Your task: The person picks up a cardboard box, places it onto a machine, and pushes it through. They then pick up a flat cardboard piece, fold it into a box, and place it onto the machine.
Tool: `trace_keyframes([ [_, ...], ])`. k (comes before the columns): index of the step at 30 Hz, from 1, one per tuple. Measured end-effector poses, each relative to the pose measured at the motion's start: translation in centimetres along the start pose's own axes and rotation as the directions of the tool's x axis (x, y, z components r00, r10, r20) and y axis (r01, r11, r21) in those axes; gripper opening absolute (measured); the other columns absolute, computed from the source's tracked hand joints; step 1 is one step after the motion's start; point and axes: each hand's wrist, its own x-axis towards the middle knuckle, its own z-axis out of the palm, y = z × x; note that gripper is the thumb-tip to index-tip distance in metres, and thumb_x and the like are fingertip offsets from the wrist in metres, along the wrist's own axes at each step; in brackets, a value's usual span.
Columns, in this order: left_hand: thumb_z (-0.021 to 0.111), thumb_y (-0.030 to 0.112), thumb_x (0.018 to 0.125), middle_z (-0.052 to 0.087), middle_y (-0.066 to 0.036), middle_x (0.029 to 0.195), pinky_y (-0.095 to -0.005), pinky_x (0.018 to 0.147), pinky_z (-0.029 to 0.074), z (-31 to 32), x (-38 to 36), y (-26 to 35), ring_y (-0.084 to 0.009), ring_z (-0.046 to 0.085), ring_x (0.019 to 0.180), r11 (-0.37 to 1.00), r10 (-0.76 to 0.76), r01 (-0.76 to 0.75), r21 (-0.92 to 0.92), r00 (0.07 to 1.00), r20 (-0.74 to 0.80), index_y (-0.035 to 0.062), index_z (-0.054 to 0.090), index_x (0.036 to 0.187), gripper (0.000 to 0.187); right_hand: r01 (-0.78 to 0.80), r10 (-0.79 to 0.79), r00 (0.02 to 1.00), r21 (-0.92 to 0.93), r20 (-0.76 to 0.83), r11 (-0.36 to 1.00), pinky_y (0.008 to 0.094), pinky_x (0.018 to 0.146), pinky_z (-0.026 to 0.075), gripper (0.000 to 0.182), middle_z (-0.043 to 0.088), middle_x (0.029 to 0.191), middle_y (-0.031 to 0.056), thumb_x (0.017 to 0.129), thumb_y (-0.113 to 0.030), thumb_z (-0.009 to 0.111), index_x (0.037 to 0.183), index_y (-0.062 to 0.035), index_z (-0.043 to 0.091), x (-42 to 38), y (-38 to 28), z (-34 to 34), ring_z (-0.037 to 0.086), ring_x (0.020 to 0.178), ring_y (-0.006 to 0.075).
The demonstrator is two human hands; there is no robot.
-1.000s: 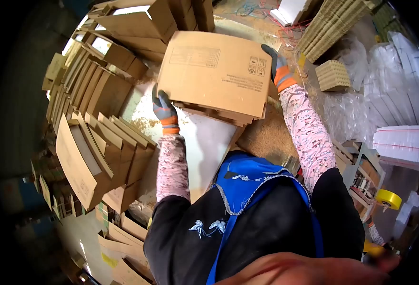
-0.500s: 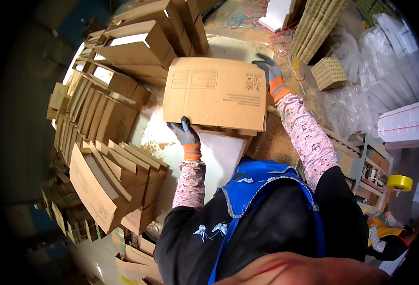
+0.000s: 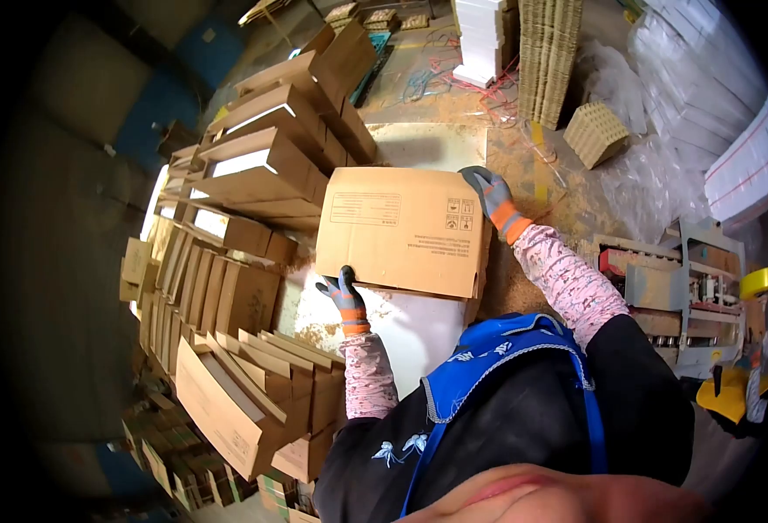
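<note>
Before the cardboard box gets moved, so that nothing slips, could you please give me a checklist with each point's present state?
1. Left hand at the box's near edge, towards its left corner: ok.
2. Right hand at the far right corner: ok.
3. Gloves on both hands: ok.
4. White surface free of scraps: not ok, brown bits lie left of the box.
5. Box clear of the cartons at its far left: cannot tell.
6. Underside of box sound: cannot tell, hidden.
</note>
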Motion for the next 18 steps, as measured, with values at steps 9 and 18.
trace_keyframes([
  [9,0.054,0.013,0.084,0.044,-0.013,0.122,-0.0334,0.094,0.035,4.0,0.8,0.6,-0.0227,0.040,0.112,0.993,0.014,0.013,-0.114,0.972,0.235,0.0021,0.031,0.133,0.055,-0.015,0.007,0.993,-0.063,-0.120,0.998,0.0247,0.069,0.047,0.017,0.065,0.085,0.0056,0.079,-0.003,0.057,0.095,0.0003,0.064,-3.3,-6.7,-1.6,0.058,0.073,0.0136],
  [18,0.047,0.030,0.090,0.054,-0.011,0.106,-0.0327,0.080,0.047,6.9,0.0,-0.2,-0.0189,0.054,0.090,0.958,-0.081,0.098,-0.268,0.994,0.074,0.0002,0.044,0.114,0.039,-0.089,0.016,0.974,0.320,0.225,0.943,0.0274,0.083,0.047,0.030,0.060,0.106,0.0109,0.082,-0.007,0.058,0.109,0.0042,0.056,-2.6,-3.2,-3.0,0.059,0.092,0.0167],
])
